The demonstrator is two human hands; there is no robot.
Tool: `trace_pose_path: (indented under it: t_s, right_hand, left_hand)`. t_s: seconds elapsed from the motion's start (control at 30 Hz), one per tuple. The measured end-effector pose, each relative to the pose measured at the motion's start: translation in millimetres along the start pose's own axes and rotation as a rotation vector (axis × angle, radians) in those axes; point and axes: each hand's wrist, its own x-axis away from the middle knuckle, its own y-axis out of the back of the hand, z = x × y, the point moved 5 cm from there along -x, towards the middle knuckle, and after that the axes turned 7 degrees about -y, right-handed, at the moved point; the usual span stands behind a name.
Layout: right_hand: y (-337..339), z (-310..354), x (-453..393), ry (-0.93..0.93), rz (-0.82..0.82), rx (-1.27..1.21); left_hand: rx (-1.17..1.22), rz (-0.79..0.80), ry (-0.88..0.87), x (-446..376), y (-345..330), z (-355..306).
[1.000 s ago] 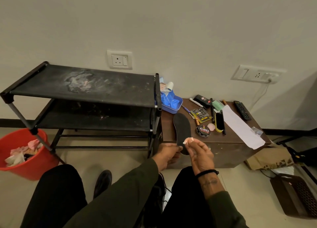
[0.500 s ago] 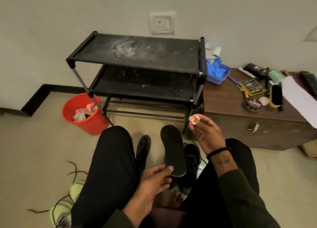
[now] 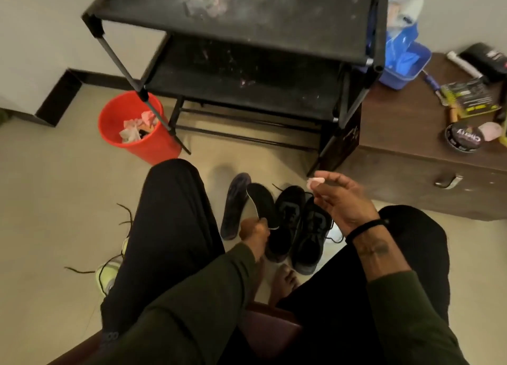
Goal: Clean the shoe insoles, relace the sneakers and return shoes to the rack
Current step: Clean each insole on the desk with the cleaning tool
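Observation:
My left hand [image 3: 253,231] grips the heel end of a black insole [image 3: 262,202], low between my knees and just above the left black sneaker [image 3: 285,213]. The right black sneaker [image 3: 308,238] stands beside it on the floor. A second dark insole [image 3: 234,205] lies flat on the floor to their left. My right hand [image 3: 344,200] is raised to the right and pinches a small pink wipe [image 3: 315,182] at its fingertips. The black two-shelf shoe rack [image 3: 247,24] stands behind the shoes with both shelves bare and dusty.
A red bucket [image 3: 109,134] with crumpled wipes sits left of the rack. A brown cabinet [image 3: 411,159] on the right bears a blue tub [image 3: 403,62], a polish tin [image 3: 463,142] and small items. A yellow-green sneaker [image 3: 107,274] and loose laces lie at lower left.
The view tilted down from the cabinet to the floor. My left hand carried the insole from the cabinet top down to the black sneakers. My right hand kept the pink wipe raised.

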Motion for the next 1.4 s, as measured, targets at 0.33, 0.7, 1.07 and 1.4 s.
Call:
trace_pose_path:
  t_s: [0.33, 0.7, 1.07, 1.4]
  right_hand:
    - [-16.1, 1.3, -6.5, -0.113, 0.039, 0.17]
    - [-21.9, 4.9, -15.5, -0.124, 0.086, 0.288]
    - [-37.8, 116.8, -37.3, 0.92, 0.054, 1.229]
    - [-52.2, 121.1, -69.4, 1.027, 0.26, 1.373]
  left_hand:
    - [-0.339, 0.14, 0.109, -116.8, 6.8, 47.6]
    - [-0.678, -0.207, 0.182, -188.9, 33.9, 54.5]
    - [-0.674, -0.019, 0.25, -211.6, 14.1, 52.9]
    - [-0.578, -0.102, 0.128, -195.0, 9.7, 46.3]
